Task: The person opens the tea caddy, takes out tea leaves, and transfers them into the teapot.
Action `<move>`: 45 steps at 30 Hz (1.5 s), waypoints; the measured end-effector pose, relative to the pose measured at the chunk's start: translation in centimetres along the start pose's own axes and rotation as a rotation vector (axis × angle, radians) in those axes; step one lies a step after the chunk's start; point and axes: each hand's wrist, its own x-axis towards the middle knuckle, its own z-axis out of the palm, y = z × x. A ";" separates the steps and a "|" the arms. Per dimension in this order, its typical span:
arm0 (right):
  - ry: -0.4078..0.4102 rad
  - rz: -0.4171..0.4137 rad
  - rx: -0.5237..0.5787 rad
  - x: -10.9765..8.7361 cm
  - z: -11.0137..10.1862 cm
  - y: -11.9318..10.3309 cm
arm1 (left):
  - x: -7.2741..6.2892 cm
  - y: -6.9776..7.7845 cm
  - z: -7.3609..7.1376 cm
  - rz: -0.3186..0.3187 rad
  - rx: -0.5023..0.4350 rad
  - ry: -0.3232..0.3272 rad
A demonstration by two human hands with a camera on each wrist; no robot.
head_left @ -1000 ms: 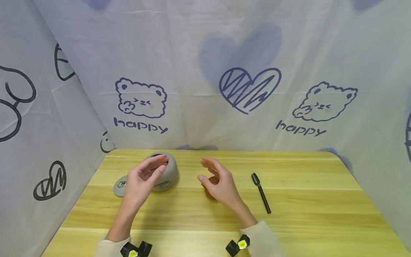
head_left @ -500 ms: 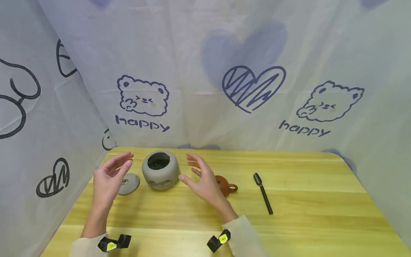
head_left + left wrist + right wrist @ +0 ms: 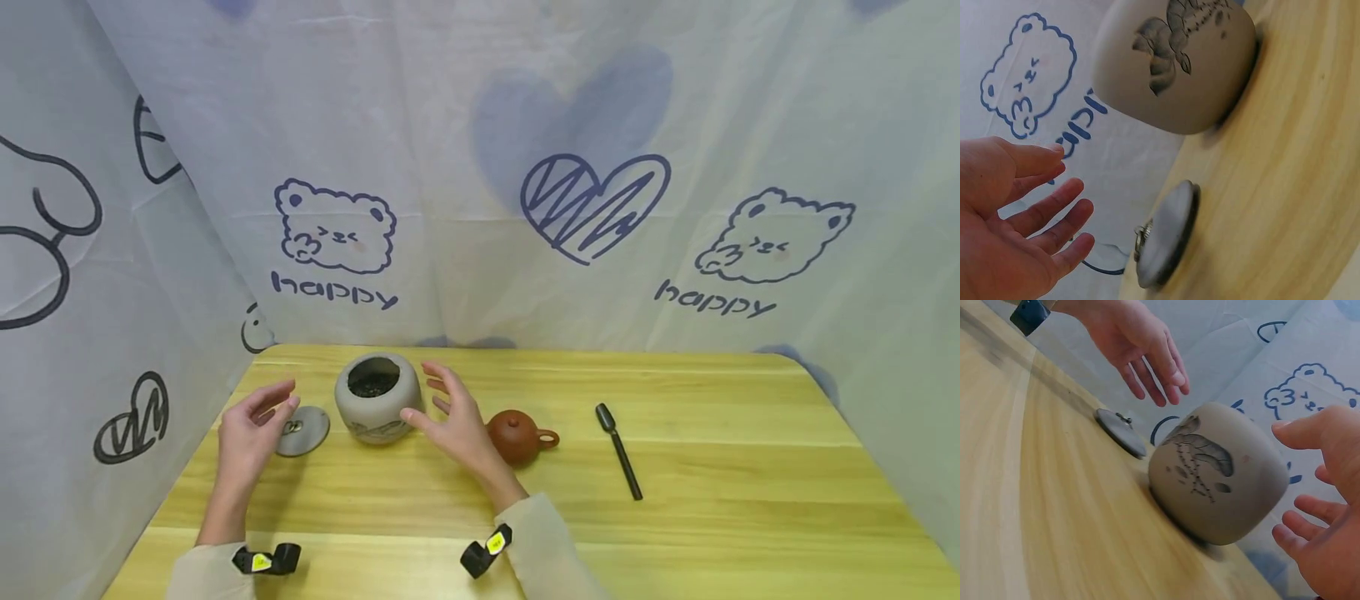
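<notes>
A round grey jar (image 3: pixel 378 412) with a leaf painting on its side stands uncovered on the table, dark loose bits showing inside. Its flat grey lid (image 3: pixel 307 433) with a small metal ring on top lies to the left of it. Over the lid's left edge hovers my left hand (image 3: pixel 251 429), fingers relaxed and holding nothing; the left wrist view shows a gap between it and the lid (image 3: pixel 1169 234). My right hand (image 3: pixel 453 425) is close beside the jar's right side, thumb and fingers spread. In the right wrist view its fingers point toward the jar (image 3: pixel 1219 475).
A reddish-brown clay teapot (image 3: pixel 515 437) sits just right of my right forearm. Farther right lies a dark scoop (image 3: pixel 619 452) with a long handle. A patterned cloth (image 3: pixel 465 167) hangs behind the wooden table (image 3: pixel 712 517) and along its left side.
Both hands have shifted left: the left from in front of the jar to the lid, the right from over the teapot to the jar's side. Jar, lid and teapot are now less covered.
</notes>
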 end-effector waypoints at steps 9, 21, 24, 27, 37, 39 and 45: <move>-0.010 0.031 0.030 0.2 2.0 2.0 | -0.5 -2.5 -0.5 -0.048 0.135 -0.062; 0.021 0.052 0.042 0.0 2.8 2.2 | -0.2 -4.7 -0.5 0.034 0.261 -0.096; 0.015 0.056 0.060 -0.4 2.5 0.4 | -0.2 -4.9 -0.5 0.057 0.269 -0.094; 0.006 0.057 0.076 -0.7 2.1 -1.4 | -0.2 -5.1 -0.4 0.100 0.280 -0.082; -0.022 0.040 0.069 -0.6 2.2 -1.4 | -0.6 -4.5 -0.6 0.119 0.372 -0.043; -0.024 0.037 0.069 -0.6 2.2 -1.5 | -0.4 -4.4 -0.5 0.128 0.375 -0.038; -0.008 0.036 0.069 -0.5 2.1 -1.4 | -0.1 -4.2 -0.5 0.087 0.296 -0.055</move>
